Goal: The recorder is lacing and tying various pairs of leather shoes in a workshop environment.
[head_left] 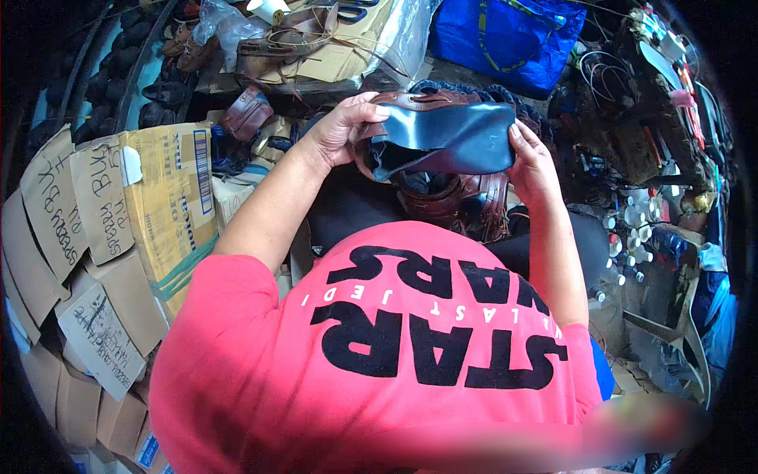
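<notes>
Both my hands hold a dark blue, glossy piece of leather (450,138) in front of my chest. My left hand (341,126) grips its left end, thumb on top. My right hand (530,162) pinches its right edge. The piece is bent and its lower left corner curls down. Behind and below it sit brown leather sandals (462,201) with stitched straps, resting on my lap. A brown strap edge (418,99) shows just above the blue piece.
Stacked cardboard boxes (118,229) fill the left side. A blue bag (505,35) lies at the top right. More brown sandals and cardboard (292,43) lie at the top. Small white bottles (632,229) and cluttered tools stand at the right.
</notes>
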Demonstrator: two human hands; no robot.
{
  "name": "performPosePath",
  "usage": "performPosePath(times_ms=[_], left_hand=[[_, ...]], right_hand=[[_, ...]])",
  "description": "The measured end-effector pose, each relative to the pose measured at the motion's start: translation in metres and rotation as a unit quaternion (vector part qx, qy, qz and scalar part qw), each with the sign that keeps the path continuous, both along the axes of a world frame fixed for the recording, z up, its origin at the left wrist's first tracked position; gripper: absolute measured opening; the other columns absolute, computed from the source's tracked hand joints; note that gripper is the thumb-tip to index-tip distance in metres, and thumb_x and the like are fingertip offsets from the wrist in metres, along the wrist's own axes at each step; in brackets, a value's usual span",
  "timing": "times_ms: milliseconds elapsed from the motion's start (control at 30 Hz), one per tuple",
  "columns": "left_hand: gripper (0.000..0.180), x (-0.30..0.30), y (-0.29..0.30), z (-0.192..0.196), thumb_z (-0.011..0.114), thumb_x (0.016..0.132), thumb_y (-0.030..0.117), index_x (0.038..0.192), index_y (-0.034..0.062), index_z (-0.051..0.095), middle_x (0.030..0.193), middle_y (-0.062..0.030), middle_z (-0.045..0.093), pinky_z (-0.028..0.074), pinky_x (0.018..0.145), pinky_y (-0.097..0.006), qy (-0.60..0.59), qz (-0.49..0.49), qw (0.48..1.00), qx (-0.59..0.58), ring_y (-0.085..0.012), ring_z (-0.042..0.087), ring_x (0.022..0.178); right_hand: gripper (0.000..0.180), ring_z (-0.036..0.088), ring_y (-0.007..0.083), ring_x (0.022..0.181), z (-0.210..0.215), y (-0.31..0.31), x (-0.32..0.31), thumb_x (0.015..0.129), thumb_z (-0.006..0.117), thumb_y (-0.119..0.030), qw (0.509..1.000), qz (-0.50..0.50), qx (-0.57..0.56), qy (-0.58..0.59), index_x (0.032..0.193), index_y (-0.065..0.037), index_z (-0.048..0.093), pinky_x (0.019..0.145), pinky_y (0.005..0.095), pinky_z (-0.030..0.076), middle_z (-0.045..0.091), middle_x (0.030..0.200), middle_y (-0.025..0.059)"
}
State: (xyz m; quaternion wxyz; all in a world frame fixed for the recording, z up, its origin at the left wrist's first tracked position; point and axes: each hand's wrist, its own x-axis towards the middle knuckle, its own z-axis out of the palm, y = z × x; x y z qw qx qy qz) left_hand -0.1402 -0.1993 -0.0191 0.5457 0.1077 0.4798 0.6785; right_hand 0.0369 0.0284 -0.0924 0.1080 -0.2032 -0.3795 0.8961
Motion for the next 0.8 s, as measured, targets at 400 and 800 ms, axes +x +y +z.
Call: performPosePath(times_ms=[400, 800], left_hand=[[0.048, 0.011, 0.004, 0.009, 0.057, 0.070, 0.007, 0.116, -0.0032, 0.046, 0.100, -0.0094, 0.060, 0.049, 0.079, -0.023, -0.017, -0.038, 0.995, 0.087, -0.0123, 0.060, 0.087], [0.027, 0.050, 0.042, 0.028, 0.055, 0.077, 0.014, 0.097, -0.0039, 0.057, 0.086, -0.0064, 0.059, 0.042, 0.073, -0.028, 0.305, -0.201, 0.929, -0.053, -0.0125, 0.052, 0.080]], right_hand=[[0.038, 0.056, 0.0144, 0.097, -0.019, 0.005, -0.001, 0.088, 0.054, -0.020, 0.999, 0.022, -0.014, 0.032, 0.120, -0.001, 0.048, 0.086, 0.0307, 0.044, 0.059, 0.108, 0.0067], [0.083, 0.046, 0.0337, 0.104, 0.106, -0.051, -0.008, 0.056, 0.076, -0.026, 0.694, 0.161, 0.697, 0.085, 0.129, -0.009, 0.041, 0.095, 0.0404, 0.033, 0.051, 0.112, 0.0162]])
